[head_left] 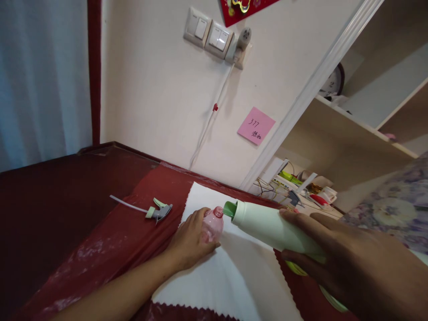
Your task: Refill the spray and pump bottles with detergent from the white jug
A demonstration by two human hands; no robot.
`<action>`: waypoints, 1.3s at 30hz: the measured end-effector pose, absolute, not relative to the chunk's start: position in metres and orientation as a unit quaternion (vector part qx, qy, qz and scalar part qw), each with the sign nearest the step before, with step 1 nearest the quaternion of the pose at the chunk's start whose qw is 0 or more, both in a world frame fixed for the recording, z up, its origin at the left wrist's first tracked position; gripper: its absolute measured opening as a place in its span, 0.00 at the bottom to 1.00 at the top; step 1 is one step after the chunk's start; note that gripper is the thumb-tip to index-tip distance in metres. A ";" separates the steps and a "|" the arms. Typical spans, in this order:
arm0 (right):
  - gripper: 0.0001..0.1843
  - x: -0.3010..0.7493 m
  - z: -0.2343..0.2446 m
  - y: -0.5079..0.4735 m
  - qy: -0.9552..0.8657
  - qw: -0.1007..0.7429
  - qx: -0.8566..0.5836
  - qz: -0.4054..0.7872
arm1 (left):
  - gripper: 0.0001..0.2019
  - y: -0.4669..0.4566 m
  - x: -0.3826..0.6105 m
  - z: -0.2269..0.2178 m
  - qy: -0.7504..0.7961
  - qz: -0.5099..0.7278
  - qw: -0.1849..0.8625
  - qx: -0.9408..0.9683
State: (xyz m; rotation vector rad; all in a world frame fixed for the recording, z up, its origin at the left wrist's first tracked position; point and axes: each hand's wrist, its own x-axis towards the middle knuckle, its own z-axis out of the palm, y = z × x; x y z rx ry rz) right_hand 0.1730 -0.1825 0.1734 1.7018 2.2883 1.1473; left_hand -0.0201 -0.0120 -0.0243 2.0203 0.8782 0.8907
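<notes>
My left hand (192, 238) is wrapped round a clear pink bottle (214, 225) with an uncapped neck, which stands on a white cloth (214, 278) with zigzag edges. My right hand (347, 254) grips a pale green bottle (267, 223), tipped so that its mouth points left. A green spout (230, 208) at that mouth is very close to the pink bottle's neck; whether they touch I cannot tell. Any liquid passing between them does not show clearly. Left of my left hand, a grey and green spray trigger head (159, 211) with a thin tube lies on its own.
A dark red plastic sheet (100, 249) covers the table under the cloth. Yellow-green items (296, 268) lie partly hidden below my right hand. At the back stands a wall with a plugged-in white cable (203, 133) and a pink note (256, 125). Cluttered shelves (361, 127) are at right.
</notes>
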 end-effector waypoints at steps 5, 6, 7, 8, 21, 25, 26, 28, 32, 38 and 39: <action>0.20 0.172 0.173 -0.181 0.749 0.024 0.550 0.369 | 0.37 -0.011 -0.020 -0.026 0.342 0.347 0.377 0.788; 0.19 0.173 0.172 -0.180 0.750 0.020 0.549 0.370 | 0.37 -0.011 -0.020 -0.027 0.341 0.347 0.376 0.789; 0.18 0.173 0.172 -0.180 0.750 0.018 0.548 0.371 | 0.36 -0.011 -0.020 -0.027 0.340 0.348 0.374 0.789; 0.18 0.174 0.172 -0.180 0.750 0.017 0.547 0.372 | 0.36 -0.011 -0.020 -0.028 0.340 0.349 0.373 0.790; 0.11 0.176 0.171 -0.179 0.747 0.015 0.550 0.373 | 0.36 -0.011 -0.020 -0.029 0.336 0.361 0.375 0.785; 0.10 0.175 0.172 -0.180 0.752 0.015 0.546 0.369 | 0.35 -0.009 -0.019 -0.032 0.335 0.371 0.372 0.782; 0.10 0.175 0.173 -0.180 0.752 0.014 0.546 0.369 | 0.35 -0.009 -0.019 -0.032 0.334 0.374 0.372 0.781; 0.11 0.174 0.173 -0.181 0.750 0.010 0.545 0.374 | 0.35 -0.009 -0.018 -0.032 0.332 0.377 0.371 0.781; 0.13 0.174 0.172 -0.180 0.744 0.015 0.551 0.377 | 0.35 -0.010 -0.018 -0.031 0.334 0.366 0.370 0.785; 0.15 0.174 0.171 -0.179 0.743 0.019 0.555 0.375 | 0.35 -0.010 -0.018 -0.030 0.340 0.361 0.368 0.786; 0.16 0.174 0.171 -0.180 0.743 0.018 0.555 0.374 | 0.35 -0.010 -0.018 -0.029 0.341 0.360 0.369 0.786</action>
